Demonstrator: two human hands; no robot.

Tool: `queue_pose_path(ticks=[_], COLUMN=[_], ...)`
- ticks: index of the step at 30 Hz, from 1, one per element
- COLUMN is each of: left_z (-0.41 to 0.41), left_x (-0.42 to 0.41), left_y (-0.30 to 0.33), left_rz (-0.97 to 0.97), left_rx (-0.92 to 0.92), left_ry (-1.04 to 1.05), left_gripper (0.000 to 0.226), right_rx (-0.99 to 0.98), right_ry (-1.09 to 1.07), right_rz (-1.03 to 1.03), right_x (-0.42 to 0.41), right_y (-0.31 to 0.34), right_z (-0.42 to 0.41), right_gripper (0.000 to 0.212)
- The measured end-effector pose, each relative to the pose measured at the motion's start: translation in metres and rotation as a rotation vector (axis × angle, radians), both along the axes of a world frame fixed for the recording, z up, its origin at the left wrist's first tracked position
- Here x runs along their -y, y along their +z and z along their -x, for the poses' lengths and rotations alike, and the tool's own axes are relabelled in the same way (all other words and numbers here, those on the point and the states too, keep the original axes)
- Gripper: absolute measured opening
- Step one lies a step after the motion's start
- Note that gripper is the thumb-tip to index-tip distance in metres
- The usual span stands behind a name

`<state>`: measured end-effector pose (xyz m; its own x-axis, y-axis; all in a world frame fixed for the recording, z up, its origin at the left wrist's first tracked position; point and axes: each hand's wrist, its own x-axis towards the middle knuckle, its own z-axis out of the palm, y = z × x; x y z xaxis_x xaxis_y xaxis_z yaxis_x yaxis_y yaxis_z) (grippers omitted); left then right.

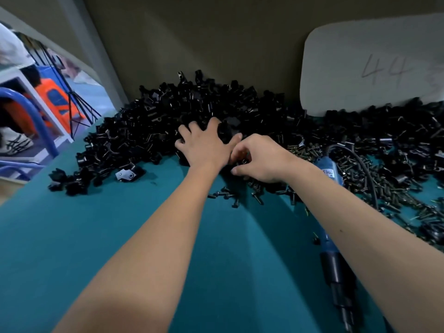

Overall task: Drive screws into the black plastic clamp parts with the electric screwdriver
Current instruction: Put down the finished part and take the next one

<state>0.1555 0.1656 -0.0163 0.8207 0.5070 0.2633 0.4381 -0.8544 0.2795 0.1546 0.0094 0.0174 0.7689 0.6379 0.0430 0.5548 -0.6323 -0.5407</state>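
With the left hand [206,143] spread over the clamp parts [168,121] heaped mid-frame and the right hand [258,159] apparently pinching something small, that piece may slip away, while the electric screwdriver [332,234] lies unused lower right.

The middle of the electric screwdriver [329,175] is hidden by the right forearm, and its tip is cut off by the bottom edge. What is pinched in the right hand [260,159] is too small and dark to be identified. The left hand [206,146] fingertips are buried in the clamp parts [168,116]; the white board [374,68] is cropped at right.
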Motion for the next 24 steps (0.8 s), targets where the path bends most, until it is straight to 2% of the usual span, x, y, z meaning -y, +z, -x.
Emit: queue_pose_path(ticks=[4, 8, 11, 13, 15, 17, 19, 20, 22, 24], left_z=[0.009, 0.03, 0.037, 0.038, 0.039, 0.044, 0.052, 0.058, 0.072, 0.085], left_x=[0.001, 0.023, 0.035, 0.038, 0.043, 0.05, 0.058, 0.064, 0.082, 0.102], left_y=[0.001, 0.001, 0.002, 0.007, 0.011, 0.017, 0.026, 0.032, 0.039, 0.039], left_rz=[0.0, 0.006, 0.005, 0.102, 0.204, 0.182, 0.12, 0.152, 0.402, 0.709], left_rx=[-0.015, -0.022, -0.014, 0.05, 0.105, 0.171, 0.345, 0.463, 0.663, 0.712], left_ry=[-0.094, -0.224, -0.299, -0.273, -0.205, -0.167, -0.197, -0.25, -0.335, -0.354], left_gripper=[0.066, 0.064, 0.05, 0.03, 0.02, 0.019, 0.02, 0.023, 0.027, 0.031], right_rx=[-0.078, 0.057, 0.114, 0.138, 0.031, -0.105, -0.256, -0.324, -0.396, -0.403], right_ry=[0.042, 0.066, 0.069, -0.02, -0.152, -0.244, -0.293, -0.305, -0.313, -0.331], right_rz=[0.027, 0.228, 0.205, 0.023, -0.259, -0.515, -0.745, -0.833, -0.942, -0.991], right_x=[0.01, 0.024, 0.043, 0.061, 0.081, 0.1, 0.118, 0.126, 0.138, 0.144], right_y=[0.009, 0.02, 0.027, 0.03, 0.03, 0.028, 0.025, 0.023, 0.02, 0.016], right_z=[0.004, 0.012, 0.02, 0.027, 0.033, 0.04, 0.045, 0.048, 0.053, 0.056], right_gripper=[0.019, 0.02, 0.022, 0.022, 0.018, 0.019, 0.022, 0.025, 0.029, 0.027])
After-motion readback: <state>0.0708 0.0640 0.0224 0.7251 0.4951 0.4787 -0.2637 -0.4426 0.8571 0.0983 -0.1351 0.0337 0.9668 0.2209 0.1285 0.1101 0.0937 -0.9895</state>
